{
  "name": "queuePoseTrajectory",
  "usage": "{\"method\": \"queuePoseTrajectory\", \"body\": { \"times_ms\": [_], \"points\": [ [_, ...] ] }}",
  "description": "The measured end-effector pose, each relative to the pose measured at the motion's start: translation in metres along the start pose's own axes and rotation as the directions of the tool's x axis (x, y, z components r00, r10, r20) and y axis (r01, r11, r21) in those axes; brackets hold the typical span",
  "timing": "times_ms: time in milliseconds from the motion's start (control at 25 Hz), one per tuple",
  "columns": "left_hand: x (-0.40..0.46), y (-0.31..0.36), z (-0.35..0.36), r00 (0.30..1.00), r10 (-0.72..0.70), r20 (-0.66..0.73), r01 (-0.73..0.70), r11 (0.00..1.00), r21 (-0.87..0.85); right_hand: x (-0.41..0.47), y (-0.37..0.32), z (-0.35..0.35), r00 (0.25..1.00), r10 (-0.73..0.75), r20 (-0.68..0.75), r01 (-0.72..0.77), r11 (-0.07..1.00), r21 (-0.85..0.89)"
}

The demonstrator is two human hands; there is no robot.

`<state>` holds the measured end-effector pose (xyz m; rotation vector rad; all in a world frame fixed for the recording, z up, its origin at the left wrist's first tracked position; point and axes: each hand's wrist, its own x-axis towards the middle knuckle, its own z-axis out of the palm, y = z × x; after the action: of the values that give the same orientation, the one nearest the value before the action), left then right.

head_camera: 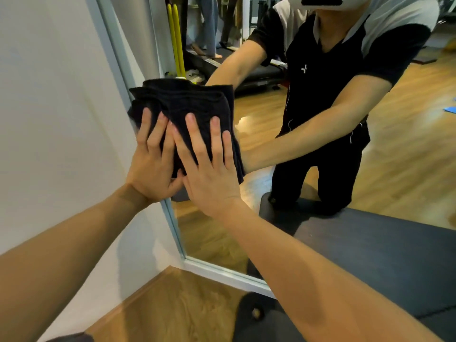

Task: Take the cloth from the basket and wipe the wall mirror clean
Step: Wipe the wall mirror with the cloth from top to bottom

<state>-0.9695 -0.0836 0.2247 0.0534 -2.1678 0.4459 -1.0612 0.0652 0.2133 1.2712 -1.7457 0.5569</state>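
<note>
A folded black cloth point(192, 107) lies flat against the wall mirror point(271, 134), right at the mirror's left frame. My left hand point(150, 161) presses on the cloth's left part with straight fingers. My right hand point(209, 169) presses beside it, fingers spread flat on the cloth. The two hands overlap slightly at the thumbs. The mirror shows my reflection kneeling with both arms stretched toward the cloth. No basket is in view.
A white wall point(54, 107) runs left of the pale mirror frame point(172, 225). Wooden floor point(177, 309) lies below, with a dark mat point(385, 262) under me on the right. The glass reflects gym equipment and yellow poles.
</note>
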Motion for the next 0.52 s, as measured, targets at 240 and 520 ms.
{"method": "queuePoseTrajectory", "body": {
  "times_ms": [240, 520],
  "points": [
    [-0.021, 0.085, 0.024, 0.993, -0.101, 0.054, 0.104, 0.994, -0.039, -0.063, 0.044, -0.016, 0.998, -0.038, 0.048, 0.037, 0.999, 0.027],
    [0.016, 0.245, 0.049, 0.997, -0.003, 0.082, 0.014, 0.990, -0.139, -0.168, 0.165, -0.081, 0.996, -0.014, 0.085, 0.020, 0.998, -0.061]
  ]
}}
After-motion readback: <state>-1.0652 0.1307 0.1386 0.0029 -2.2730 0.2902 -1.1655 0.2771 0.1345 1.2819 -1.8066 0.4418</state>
